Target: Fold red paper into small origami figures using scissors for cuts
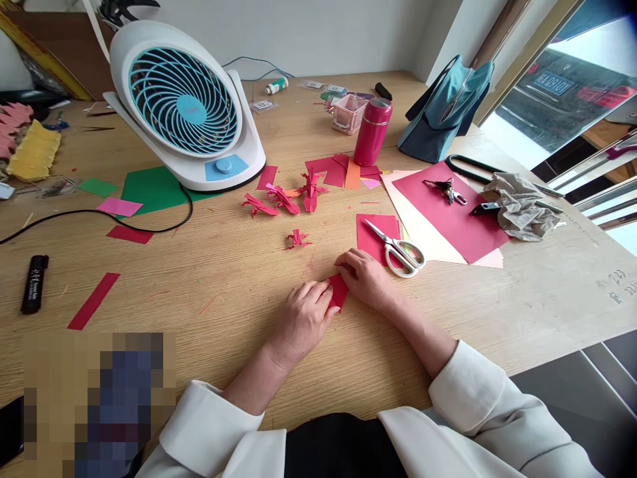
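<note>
A small piece of folded red paper [339, 293] lies on the table between my hands. My left hand [306, 312] presses on its left part, fingers together on top and thumb along the near edge. At its upper right, my right hand [367, 277] has curled fingers closed at the paper's edge; the fingertips are partly hidden. Just beyond my right hand, white-handled scissors [404, 257] rest partly on a red paper sheet [371, 229]. Ahead stands a small red folded paper figure [297, 239], with several larger folded red paper figures [283, 198] behind it.
A white and blue fan [192, 109] stands at the back left, its black cord [99, 211] running leftward. A pink-red flask [373, 133] and a blue bag [442, 113] stand behind. Keys [448, 190] lie on large red paper [428, 212] at right. A black marker [34, 284] is far left.
</note>
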Demonstrator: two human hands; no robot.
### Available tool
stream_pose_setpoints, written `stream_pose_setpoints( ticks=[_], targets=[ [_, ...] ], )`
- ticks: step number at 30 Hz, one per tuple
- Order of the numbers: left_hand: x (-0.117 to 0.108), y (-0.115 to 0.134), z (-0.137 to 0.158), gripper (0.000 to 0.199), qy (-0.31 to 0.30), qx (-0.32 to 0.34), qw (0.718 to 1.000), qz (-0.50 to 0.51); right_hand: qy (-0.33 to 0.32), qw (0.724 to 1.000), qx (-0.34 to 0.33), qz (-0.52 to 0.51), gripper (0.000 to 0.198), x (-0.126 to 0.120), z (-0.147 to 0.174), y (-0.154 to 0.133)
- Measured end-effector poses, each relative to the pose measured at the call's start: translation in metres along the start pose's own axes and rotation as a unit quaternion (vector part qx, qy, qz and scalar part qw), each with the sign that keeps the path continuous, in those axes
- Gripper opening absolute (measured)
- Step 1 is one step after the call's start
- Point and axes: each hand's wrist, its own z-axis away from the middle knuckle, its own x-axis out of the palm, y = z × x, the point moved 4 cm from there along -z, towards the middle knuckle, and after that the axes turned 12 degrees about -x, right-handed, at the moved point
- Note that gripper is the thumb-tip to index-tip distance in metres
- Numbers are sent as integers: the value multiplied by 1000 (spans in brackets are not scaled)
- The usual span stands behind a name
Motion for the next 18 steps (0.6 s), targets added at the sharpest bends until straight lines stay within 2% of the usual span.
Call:
stream_pose_setpoints(
  ticks=[6, 18],
  targets=[
    [2, 4, 4, 32, 10, -2, 999, -42, -12, 1000, 10, 9, 14, 0, 0, 1],
    [3, 11, 8, 41, -39, -18, 994, -97, -23, 1000, 10, 13, 13, 1, -1, 1]
  ],
)
